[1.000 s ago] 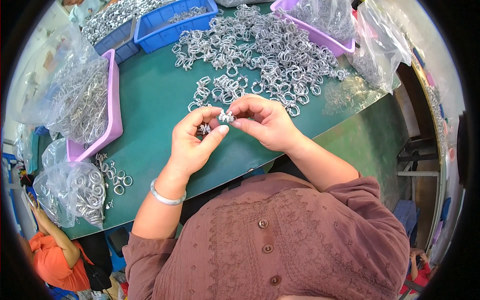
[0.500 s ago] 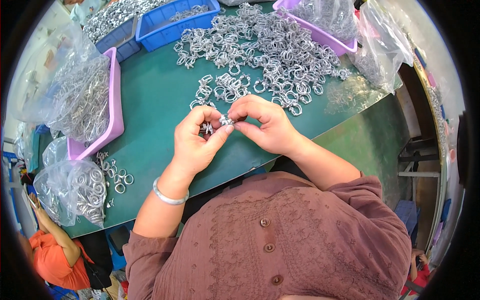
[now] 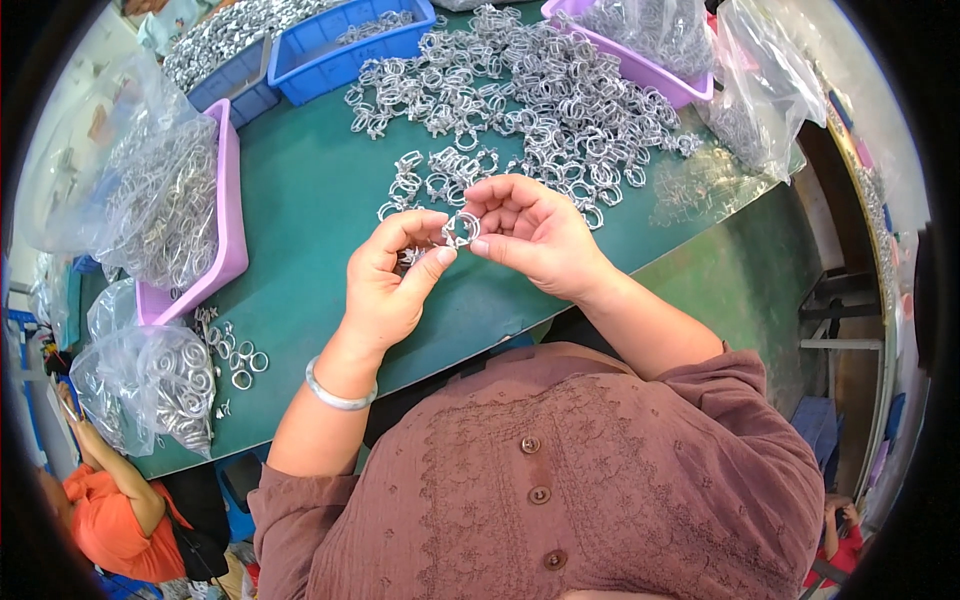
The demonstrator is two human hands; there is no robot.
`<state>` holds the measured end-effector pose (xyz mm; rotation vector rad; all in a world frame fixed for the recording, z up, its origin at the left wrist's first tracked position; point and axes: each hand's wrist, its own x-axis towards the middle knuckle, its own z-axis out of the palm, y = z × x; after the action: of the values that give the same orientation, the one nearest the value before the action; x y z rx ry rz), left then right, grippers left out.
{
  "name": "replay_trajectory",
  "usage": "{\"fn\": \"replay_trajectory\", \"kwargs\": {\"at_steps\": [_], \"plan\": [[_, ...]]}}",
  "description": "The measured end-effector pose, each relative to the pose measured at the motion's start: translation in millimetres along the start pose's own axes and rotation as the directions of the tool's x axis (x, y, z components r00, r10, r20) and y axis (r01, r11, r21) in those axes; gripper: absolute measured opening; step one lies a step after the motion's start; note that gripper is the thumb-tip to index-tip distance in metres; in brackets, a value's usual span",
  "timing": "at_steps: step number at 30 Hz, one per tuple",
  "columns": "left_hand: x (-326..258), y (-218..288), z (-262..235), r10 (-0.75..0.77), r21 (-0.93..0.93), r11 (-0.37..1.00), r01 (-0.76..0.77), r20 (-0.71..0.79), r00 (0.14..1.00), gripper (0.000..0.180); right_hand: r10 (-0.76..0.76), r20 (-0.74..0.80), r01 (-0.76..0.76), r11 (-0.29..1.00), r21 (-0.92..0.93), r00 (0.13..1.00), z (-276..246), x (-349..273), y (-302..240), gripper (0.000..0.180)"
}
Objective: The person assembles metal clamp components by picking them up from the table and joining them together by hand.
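Both hands meet just above the near edge of the green bench (image 3: 300, 230). The left hand (image 3: 385, 285) and right hand (image 3: 535, 235) pinch one small metal ring clip (image 3: 461, 229) between fingertips, apparently fitting or checking it; the next move likely calls for a fine, steady twist. Loose rings (image 3: 238, 358) lie at the left beside a clear bag of clips (image 3: 150, 385). Farther off spreads a heap of clips (image 3: 530, 100), flanked by purple trays (image 3: 225, 215) and blue bins (image 3: 340, 50).
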<state>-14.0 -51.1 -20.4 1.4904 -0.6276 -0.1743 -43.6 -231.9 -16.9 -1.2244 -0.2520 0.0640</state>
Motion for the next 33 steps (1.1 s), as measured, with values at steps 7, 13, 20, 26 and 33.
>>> {"fn": "replay_trajectory", "kwargs": {"at_steps": [7,13,20,26,33], "plan": [[-0.5,0.6,-1.4,-0.064,-0.023,0.998,0.064,-0.012,0.998,0.03,-0.098,-0.041,0.094,0.992,-0.088,0.994,3.0,-1.4,-0.7,0.037],[-0.1,1.8,-2.0,-0.074,-0.102,0.992,0.073,-0.005,0.997,0.028,-0.128,-0.04,0.122,0.982,-0.143,0.991,4.4,-2.6,-1.2,0.037],[-0.3,2.0,-2.9,-0.113,-0.125,0.986,0.11,-0.017,0.993,0.027,-0.142,-0.018,0.139,0.984,-0.108,0.99,3.9,-3.2,-0.5,0.034],[0.1,2.6,-3.6,-0.116,-0.109,0.988,0.114,-0.017,0.993,0.027,-0.054,-0.065,0.05,0.997,-0.062,0.996,3.9,-4.3,-2.1,0.026],[-0.4,3.3,-2.8,-0.121,-0.147,0.982,0.12,-0.001,0.993,0.028,0.058,-0.091,-0.067,0.994,-0.091,0.994,5.4,-4.9,-8.5,0.022]]}}
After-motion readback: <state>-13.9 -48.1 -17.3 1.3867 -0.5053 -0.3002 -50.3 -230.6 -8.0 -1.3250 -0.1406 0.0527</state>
